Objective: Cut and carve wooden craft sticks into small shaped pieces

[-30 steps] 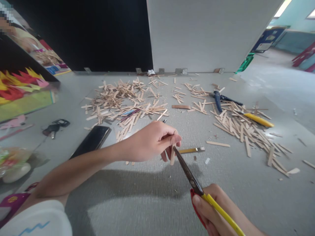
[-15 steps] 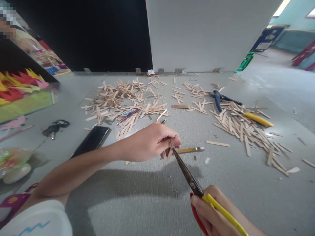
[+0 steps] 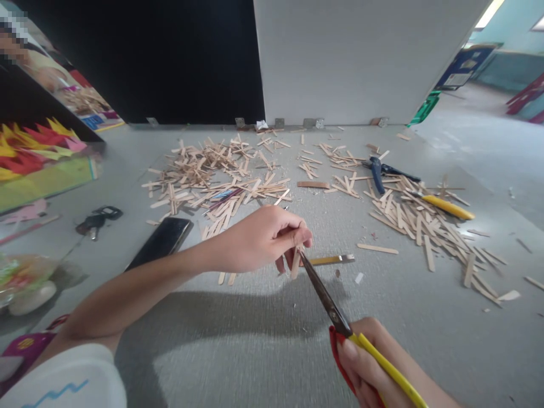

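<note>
Currently: the work surface is a grey carpet (image 3: 255, 362). It is bounded at the far side by a white board (image 3: 361, 56) and a black panel (image 3: 148, 56) standing upright. Bare carpet lies between both forearms and toward the camera. To the left, a dark phone (image 3: 159, 242) lies just beside the left forearm, with a bunch of keys (image 3: 97, 220) further out. Ahead, a large heap of sticks (image 3: 212, 175) blocks the far left. A second spread of sticks (image 3: 425, 224) fills the right, with a yellow-handled tool (image 3: 447, 207) and blue pliers (image 3: 375, 172) lying in it. A flat metal strip (image 3: 331, 259) lies just beyond the scissor tips, and a lone stick (image 3: 377, 248) lies near it.

Object in hand: a short stick piece (image 3: 295, 265) of pale wood, flat and narrow, hanging roughly upright above the carpet.

The left hand (image 3: 259, 241) pinches the upper end of the stick piece between thumb and forefinger, with the other fingers curled beneath. The lower end projects below the fingers.

The scissors (image 3: 325, 300) have dark blades and red and yellow handles. The right hand (image 3: 374, 368) wraps closed around the handles at bottom right. The blades read as one dark line, and I cannot tell any gap between them. Their tip meets the stick piece just under the left fingertips.
</note>
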A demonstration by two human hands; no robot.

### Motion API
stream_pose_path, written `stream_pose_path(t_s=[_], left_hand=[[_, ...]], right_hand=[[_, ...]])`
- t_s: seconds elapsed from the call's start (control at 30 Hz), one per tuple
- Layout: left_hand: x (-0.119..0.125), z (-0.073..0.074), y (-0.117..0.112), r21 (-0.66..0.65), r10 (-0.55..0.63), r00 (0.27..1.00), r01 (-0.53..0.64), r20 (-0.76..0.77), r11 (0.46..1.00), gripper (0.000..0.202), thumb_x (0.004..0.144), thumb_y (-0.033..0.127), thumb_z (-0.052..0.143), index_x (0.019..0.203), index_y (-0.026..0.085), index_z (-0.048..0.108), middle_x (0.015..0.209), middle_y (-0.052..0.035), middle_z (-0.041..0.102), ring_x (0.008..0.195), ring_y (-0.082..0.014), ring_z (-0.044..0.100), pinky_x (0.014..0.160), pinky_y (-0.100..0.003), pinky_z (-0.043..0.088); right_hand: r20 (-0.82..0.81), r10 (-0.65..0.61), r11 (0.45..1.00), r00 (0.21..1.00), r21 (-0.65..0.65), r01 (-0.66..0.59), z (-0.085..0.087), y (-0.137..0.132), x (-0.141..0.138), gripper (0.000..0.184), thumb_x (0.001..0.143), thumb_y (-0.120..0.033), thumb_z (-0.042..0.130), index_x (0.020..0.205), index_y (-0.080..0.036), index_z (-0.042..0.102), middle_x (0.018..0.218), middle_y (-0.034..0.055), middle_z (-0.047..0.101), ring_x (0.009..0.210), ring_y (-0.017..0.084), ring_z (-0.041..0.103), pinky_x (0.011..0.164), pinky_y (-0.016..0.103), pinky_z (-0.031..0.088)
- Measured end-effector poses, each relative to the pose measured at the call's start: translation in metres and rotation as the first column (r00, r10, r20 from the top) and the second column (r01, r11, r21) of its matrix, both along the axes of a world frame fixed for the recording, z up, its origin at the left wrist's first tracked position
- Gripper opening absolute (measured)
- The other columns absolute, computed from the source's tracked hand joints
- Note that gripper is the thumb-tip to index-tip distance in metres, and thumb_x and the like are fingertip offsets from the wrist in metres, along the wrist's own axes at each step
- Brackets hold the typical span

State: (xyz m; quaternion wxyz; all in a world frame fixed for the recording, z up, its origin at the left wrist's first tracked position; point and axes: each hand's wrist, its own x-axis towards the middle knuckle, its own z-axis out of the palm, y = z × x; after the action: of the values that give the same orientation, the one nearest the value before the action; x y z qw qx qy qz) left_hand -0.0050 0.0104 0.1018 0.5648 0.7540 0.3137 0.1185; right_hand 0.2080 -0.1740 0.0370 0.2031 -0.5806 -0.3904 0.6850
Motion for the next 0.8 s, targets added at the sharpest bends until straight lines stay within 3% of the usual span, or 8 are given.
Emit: stream_pose_path(t_s=[0.23,0.43,0.6,0.7,0.8], left_hand=[[0.000,-0.001,-0.004,-0.010,-0.003,1.000,0.003,0.003,1.000,0.028,0.110,0.026,0.054,0.088,0.015,0.067,0.071,-0.0067,0.079,0.060,-0.0138,0.076,0.057,-0.018,0.059],[0.000,-0.002,-0.005,0.014,0.023,1.000,-0.023,-0.018,1.000,0.029,0.109,0.027,0.054,0.086,0.015,0.068,0.072,-0.0063,0.079,0.058,-0.0142,0.076,0.056,-0.019,0.060],[0.000,-0.003,-0.004,0.039,0.018,0.999,-0.016,-0.033,0.999,0.030,0.109,0.025,0.052,0.085,0.014,0.068,0.073,-0.0059,0.077,0.058,-0.0148,0.076,0.056,-0.019,0.060],[-0.001,-0.003,-0.003,0.076,-0.012,1.000,0.013,-0.012,0.997,0.030,0.108,0.024,0.053,0.085,0.013,0.069,0.075,-0.0060,0.077,0.059,-0.0143,0.076,0.056,-0.019,0.060],[-0.002,-0.003,0.000,0.143,-0.066,0.998,0.066,-0.006,0.988,0.029,0.108,0.024,0.057,0.086,0.013,0.073,0.079,-0.0057,0.078,0.062,-0.0122,0.076,0.058,-0.016,0.060]], right_hand=[[-0.028,0.092,0.993,0.995,0.073,-0.090,-0.016,0.000,0.004,0.074,0.085,-0.099,0.045,0.082,-0.025,0.042,0.056,-0.0093,0.046,0.045,0.006,0.035,0.043,0.019,0.028],[0.066,0.163,0.985,0.984,0.047,-0.166,0.003,0.013,-0.007,0.083,0.075,-0.109,0.036,0.067,-0.026,0.035,0.053,-0.0075,0.036,0.044,0.006,0.033,0.040,0.019,0.026],[0.113,0.162,0.987,0.980,-0.024,-0.160,0.016,0.019,-0.010,0.081,0.077,-0.105,0.044,0.065,-0.025,0.033,0.054,-0.0059,0.036,0.046,0.007,0.035,0.042,0.019,0.029],[0.091,0.140,0.989,0.986,-0.070,-0.134,0.017,0.018,-0.010,0.082,0.074,-0.104,0.049,0.061,-0.025,0.036,0.054,-0.0048,0.038,0.045,0.007,0.035,0.040,0.020,0.028],[0.063,0.097,0.988,0.993,-0.127,-0.088,0.015,0.013,-0.008,0.077,0.081,-0.097,0.054,0.061,-0.024,0.040,0.054,-0.0042,0.041,0.044,0.006,0.033,0.040,0.020,0.025]])
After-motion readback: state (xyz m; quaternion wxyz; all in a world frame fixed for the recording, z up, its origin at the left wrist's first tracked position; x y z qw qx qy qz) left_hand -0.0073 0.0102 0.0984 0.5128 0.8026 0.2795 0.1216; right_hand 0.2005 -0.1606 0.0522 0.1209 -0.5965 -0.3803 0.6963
